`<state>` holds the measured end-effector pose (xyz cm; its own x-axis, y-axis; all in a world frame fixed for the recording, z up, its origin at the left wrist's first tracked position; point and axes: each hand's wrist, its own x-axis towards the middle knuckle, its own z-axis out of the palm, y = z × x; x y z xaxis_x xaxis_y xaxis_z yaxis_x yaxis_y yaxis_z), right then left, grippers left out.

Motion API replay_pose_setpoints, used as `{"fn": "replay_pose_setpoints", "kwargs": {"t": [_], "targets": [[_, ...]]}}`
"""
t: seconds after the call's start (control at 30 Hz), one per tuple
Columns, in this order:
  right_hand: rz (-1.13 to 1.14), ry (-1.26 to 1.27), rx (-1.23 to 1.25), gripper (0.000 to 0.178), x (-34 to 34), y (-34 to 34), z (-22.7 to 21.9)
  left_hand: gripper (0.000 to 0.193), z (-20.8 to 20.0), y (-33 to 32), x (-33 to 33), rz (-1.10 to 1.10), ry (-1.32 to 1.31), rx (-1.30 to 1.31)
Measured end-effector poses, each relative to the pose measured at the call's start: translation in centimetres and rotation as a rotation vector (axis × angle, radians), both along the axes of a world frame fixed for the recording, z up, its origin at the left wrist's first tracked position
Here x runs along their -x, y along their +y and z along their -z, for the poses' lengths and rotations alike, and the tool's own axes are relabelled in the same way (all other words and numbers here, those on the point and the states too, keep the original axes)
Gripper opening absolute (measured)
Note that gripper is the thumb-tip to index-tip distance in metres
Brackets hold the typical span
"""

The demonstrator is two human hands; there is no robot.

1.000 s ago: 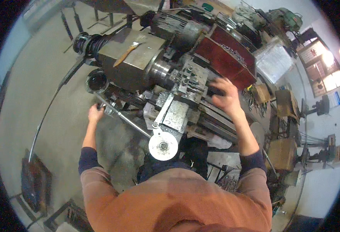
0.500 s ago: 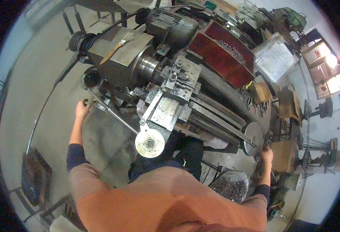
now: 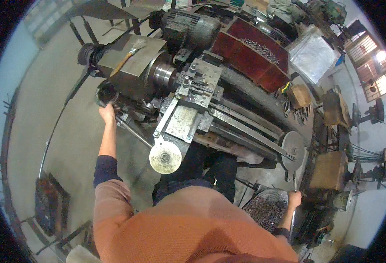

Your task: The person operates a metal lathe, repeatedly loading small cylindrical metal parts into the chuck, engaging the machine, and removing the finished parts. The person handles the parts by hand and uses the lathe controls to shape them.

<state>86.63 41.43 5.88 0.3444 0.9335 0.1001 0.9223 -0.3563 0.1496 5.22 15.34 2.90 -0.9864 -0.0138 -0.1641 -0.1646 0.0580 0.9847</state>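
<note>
My left hand [image 3: 107, 114] is closed at the lower rim of a dark, round, open-mouthed cup [image 3: 107, 92] on the left end of a small lathe. Whatever its fingers hold is hidden. On the far right, my right hand [image 3: 294, 200] wraps round a thin metal rod [image 3: 294, 219] that runs up toward a grey disc [image 3: 292, 151] at the end of the lathe bed. Between my hands lie the steel tool slide [image 3: 182, 124], a pale round plate [image 3: 165, 157] at its near end, and the shiny spindle nose [image 3: 164, 75].
A wooden-handled brush [image 3: 125, 61] lies on the headstock cover. Behind the bed stands a dark red tray [image 3: 250, 59] with many small metal parts. A mesh basket of dark small pieces [image 3: 265, 209] sits beside my right forearm. A slanted metal bar [image 3: 133, 131] sticks out near my left hand.
My left hand has moved up and right to the dark cup, hiding the small dark thing in its fingers. My right hand has come down from beside the disc onto the rod.
</note>
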Motion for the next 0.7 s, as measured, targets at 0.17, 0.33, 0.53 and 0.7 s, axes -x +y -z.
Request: {"fn": "replay_pose_setpoints", "kwargs": {"t": [0.17,0.33,0.53,0.7], "targets": [[0.043,0.148,-0.004,0.037,2.2,-2.1,1.1,0.015,-0.3,0.1,0.1,-0.003,0.103,0.129],[0.060,0.197,0.023,0.039,2.6,-1.9,1.1,0.011,1.9,-0.8,1.5,0.014,0.192,0.247],[0.030,0.171,0.046,0.041,1.6,-1.8,2.6,0.010,0.5,-1.1,0.5,0.056,0.314,0.229],[-0.153,0.060,-0.122,0.037,-0.2,-1.8,2.9,0.015,-0.8,-0.8,0.6,0.010,0.147,0.310]]}}
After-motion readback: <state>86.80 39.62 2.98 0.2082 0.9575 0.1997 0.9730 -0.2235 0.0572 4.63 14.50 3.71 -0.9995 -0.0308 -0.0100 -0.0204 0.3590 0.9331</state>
